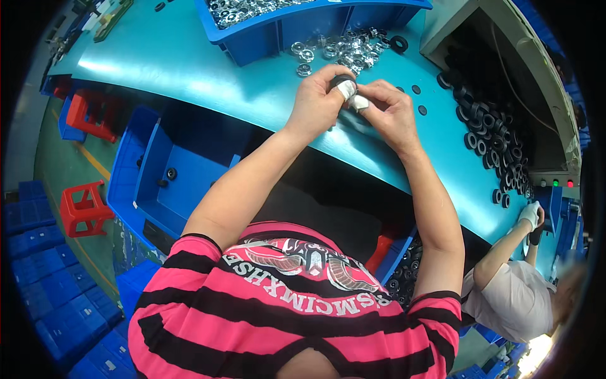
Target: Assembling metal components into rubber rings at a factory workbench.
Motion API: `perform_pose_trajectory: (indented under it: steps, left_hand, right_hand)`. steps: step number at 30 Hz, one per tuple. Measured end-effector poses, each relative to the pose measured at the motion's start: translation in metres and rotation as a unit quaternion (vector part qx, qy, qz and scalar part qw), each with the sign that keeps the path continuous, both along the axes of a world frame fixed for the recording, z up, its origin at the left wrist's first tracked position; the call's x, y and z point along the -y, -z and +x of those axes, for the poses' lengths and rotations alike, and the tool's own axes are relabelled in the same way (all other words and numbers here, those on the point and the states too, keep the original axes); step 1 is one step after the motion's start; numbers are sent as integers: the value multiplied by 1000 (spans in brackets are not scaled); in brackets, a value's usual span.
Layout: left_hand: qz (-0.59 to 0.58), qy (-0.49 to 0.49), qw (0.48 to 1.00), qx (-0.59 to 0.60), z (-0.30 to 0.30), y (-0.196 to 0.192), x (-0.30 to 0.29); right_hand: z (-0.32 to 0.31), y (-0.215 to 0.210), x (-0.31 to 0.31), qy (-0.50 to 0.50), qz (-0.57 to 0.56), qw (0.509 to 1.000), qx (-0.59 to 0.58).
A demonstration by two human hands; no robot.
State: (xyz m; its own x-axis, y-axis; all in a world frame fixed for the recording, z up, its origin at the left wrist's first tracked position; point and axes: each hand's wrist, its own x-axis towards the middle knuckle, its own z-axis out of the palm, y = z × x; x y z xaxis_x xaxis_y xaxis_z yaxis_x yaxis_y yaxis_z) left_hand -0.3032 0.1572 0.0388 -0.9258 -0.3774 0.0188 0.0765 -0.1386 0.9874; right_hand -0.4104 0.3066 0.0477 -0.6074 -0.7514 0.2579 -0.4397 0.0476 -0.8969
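Observation:
My left hand [317, 104] is closed around a small black rubber tyre [341, 80], with its white-wrapped thumb pressed on it. Against the tyre's right side, my right hand [392, 112] pinches with thumb and fingers; that thumb is wrapped in white too. Both hands are held over the near part of the turquoise table [252, 95]. Whether a hub sits inside the tyre is hidden by my fingers. Just beyond the hands lies a loose heap of shiny silver wheel hubs [355, 50].
A blue bin [252, 43] of silver hubs stands at the back. Many black tyres [495, 136] spill from a pale metal housing [536, 69] at right. Below the table's left edge is a blue crate [189, 170]. A co-worker [514, 297] with a white glove works at far right.

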Motion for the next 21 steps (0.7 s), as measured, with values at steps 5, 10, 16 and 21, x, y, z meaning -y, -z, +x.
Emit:
perform_pose_trajectory:
  steps: [5, 10, 16, 21]
  left_hand:
    - [78, 57, 995, -27, 3, 0, 2]
    - [37, 67, 997, -27, 3, 1, 0]
    - [-41, 57, 997, 27, 5, -4, -6]
    - [-70, 63, 995, 17, 5, -1, -6]
  right_hand:
    - [-4, -10, 1, 26, 28, 976, 216]
    - [-7, -5, 1, 34, 20, 975, 220]
    - [-11, -3, 1, 24, 49, 977, 206]
    - [-9, -9, 1, 9, 68, 973, 221]
